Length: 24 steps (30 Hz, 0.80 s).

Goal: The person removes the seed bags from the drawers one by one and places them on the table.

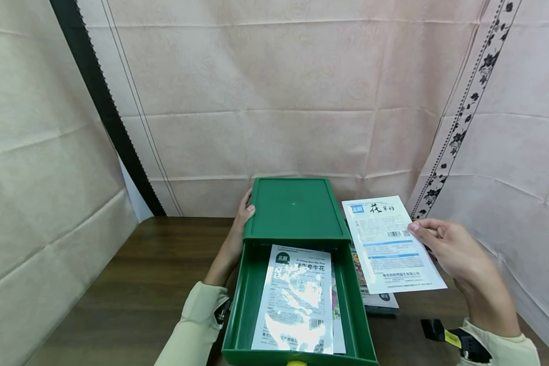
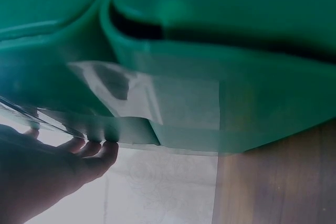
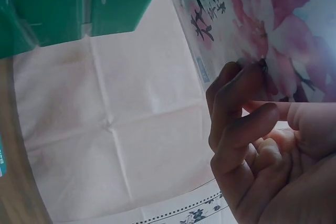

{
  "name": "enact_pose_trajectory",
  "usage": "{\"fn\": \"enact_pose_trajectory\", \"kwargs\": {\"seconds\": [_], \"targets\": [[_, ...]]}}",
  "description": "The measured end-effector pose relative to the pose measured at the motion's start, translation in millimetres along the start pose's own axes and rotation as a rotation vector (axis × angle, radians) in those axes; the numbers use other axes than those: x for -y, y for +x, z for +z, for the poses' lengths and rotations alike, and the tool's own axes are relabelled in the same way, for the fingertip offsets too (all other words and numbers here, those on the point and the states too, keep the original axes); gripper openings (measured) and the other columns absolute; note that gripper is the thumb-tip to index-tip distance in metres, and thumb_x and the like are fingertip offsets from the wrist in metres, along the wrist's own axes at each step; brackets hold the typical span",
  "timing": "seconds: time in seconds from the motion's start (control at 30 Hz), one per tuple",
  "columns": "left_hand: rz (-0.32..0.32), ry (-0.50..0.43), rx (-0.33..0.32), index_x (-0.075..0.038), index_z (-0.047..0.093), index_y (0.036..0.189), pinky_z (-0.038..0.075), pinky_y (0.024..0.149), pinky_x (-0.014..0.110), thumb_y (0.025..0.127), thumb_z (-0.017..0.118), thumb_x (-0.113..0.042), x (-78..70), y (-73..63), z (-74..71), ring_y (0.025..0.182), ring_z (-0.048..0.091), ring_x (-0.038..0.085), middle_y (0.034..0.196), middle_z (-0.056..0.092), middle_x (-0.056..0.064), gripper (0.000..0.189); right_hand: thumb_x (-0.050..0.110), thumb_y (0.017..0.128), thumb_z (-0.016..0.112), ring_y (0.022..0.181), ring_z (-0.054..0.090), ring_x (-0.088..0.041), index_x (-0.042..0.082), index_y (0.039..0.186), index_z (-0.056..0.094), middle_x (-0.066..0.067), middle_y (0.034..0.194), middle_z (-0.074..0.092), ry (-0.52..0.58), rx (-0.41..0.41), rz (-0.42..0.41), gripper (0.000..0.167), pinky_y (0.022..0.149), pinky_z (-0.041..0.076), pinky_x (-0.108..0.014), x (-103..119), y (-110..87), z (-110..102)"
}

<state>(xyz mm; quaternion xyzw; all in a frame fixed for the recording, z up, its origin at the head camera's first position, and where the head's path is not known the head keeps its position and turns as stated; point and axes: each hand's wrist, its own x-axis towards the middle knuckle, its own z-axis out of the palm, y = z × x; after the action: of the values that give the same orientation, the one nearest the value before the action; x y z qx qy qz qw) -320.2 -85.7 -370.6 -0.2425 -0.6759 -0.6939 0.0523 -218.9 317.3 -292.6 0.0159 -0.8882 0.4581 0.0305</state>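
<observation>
My right hand [image 1: 457,254] pinches a white seed packet [image 1: 384,259] between thumb and fingers, to the right of a green drawer box [image 1: 295,208]. Its printed back faces up in the head view; pink flowers cover the side of this packet [image 3: 273,24] seen from the right wrist. The drawer [image 1: 238,315] is pulled out towards me. Inside lies a glossy packet [image 1: 283,274], overlapping another with a pink picture [image 1: 337,325]. My left hand [image 1: 239,223] rests against the box's left side near the back, its fingers fairly straight along the green plastic.
Under the held packet, more packets [image 1: 379,301] lie stacked on the wooden table [image 1: 178,284], close to the box's right side. A yellow knob [image 1: 296,363] shows at the drawer front. Pale cloth [image 1: 302,101] hangs behind and at both sides.
</observation>
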Motion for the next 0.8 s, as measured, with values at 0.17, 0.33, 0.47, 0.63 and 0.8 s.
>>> {"fn": "enact_pose_trajectory", "kwargs": {"seconds": [0.17, 0.33, 0.47, 0.63, 0.8], "targets": [[0.001, 0.001, -0.001, -0.023, 0.002, 0.170, 0.014, 0.121, 0.072, 0.104, 0.030, -0.045, 0.3, 0.2, -0.3, 0.155, 0.015, 0.041, 0.174, 0.006, 0.014, 0.076, 0.032, 0.115, 0.043, 0.072, 0.073, -0.012, -0.015, 0.145, 0.045, -0.005, 0.095, 0.079, 0.022, 0.005, 0.006, 0.057, 0.060, 0.057, -0.031, -3.7, 4.0, 0.7], [0.000, -0.004, 0.004, -0.023, 0.002, 0.170, 0.015, 0.120, 0.073, 0.104, 0.030, -0.046, 1.7, 0.9, -0.2, 0.155, 0.015, 0.041, 0.174, 0.005, 0.013, 0.075, 0.031, 0.115, 0.042, 0.072, 0.072, -0.012, -0.016, 0.145, 0.043, -0.005, 0.095, 0.078, 0.021, 0.016, 0.016, 0.056, 0.060, 0.057, -0.031, -7.1, 7.5, 1.0], [-0.005, 0.001, 0.007, -0.024, 0.002, 0.170, 0.015, 0.120, 0.073, 0.105, 0.029, -0.046, 2.1, 0.6, -1.0, 0.156, 0.014, 0.041, 0.175, 0.004, 0.012, 0.075, 0.028, 0.115, 0.042, 0.070, 0.072, -0.013, -0.018, 0.144, 0.044, -0.008, 0.094, 0.078, -0.004, 0.017, 0.012, 0.055, 0.058, 0.056, -0.031, -10.2, 10.4, 2.9], [0.000, -0.002, 0.003, -0.021, 0.002, 0.170, 0.015, 0.120, 0.073, 0.104, 0.029, -0.045, 1.6, 0.9, -0.7, 0.155, 0.016, 0.042, 0.174, 0.006, 0.014, 0.076, 0.026, 0.115, 0.042, 0.071, 0.072, -0.016, -0.016, 0.141, 0.048, -0.009, 0.095, 0.077, -0.023, 0.029, 0.047, 0.050, 0.058, 0.057, -0.032, -13.9, 16.5, 8.4], [0.002, -0.016, 0.005, -0.020, 0.001, 0.170, 0.016, 0.120, 0.072, 0.103, 0.030, -0.045, -0.1, 0.7, -0.3, 0.153, 0.017, 0.042, 0.173, 0.007, 0.016, 0.077, 0.024, 0.115, 0.043, 0.071, 0.071, -0.018, -0.015, 0.137, 0.052, -0.008, 0.094, 0.075, -0.046, 0.034, 0.069, 0.046, 0.058, 0.056, -0.032, -18.2, 23.5, 14.7]]}}
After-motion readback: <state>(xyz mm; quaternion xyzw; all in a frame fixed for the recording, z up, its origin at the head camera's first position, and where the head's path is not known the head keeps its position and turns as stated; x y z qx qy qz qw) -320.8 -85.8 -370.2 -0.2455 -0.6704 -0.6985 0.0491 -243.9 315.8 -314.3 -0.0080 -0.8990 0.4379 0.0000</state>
